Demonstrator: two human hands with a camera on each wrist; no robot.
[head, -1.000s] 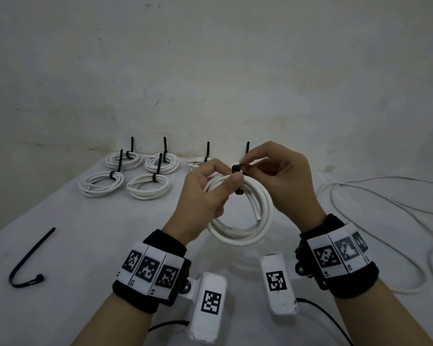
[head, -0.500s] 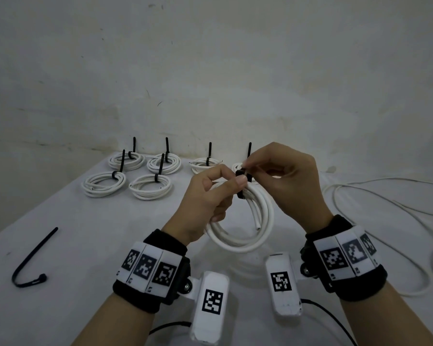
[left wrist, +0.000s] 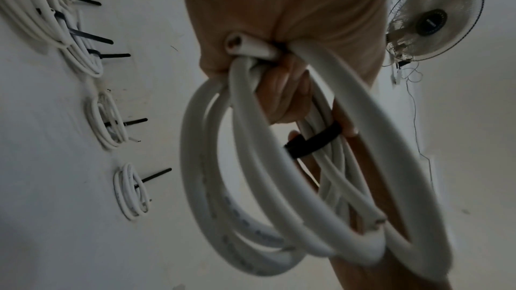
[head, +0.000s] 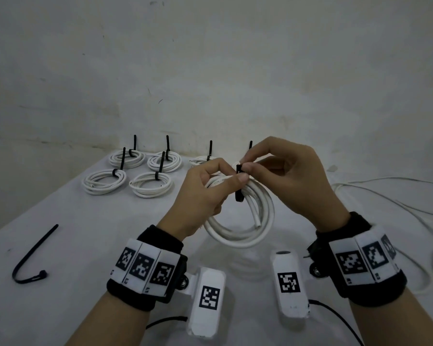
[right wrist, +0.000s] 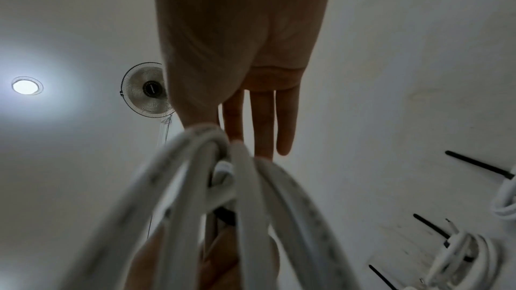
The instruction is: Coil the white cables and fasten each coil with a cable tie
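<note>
Evidently the fastening step: above the white table (head: pixel 60 308), the left hand (head: pixel 200 196) grips the cable coil (head: pixel 245 236) while the right hand (head: pixel 285 176) pinches the black cable tie (head: pixel 239 188) wrapped round it. Beyond the coil lie six tied coils (head: pixel 103 182). Next, likely pull the tie's tail snug.
</note>
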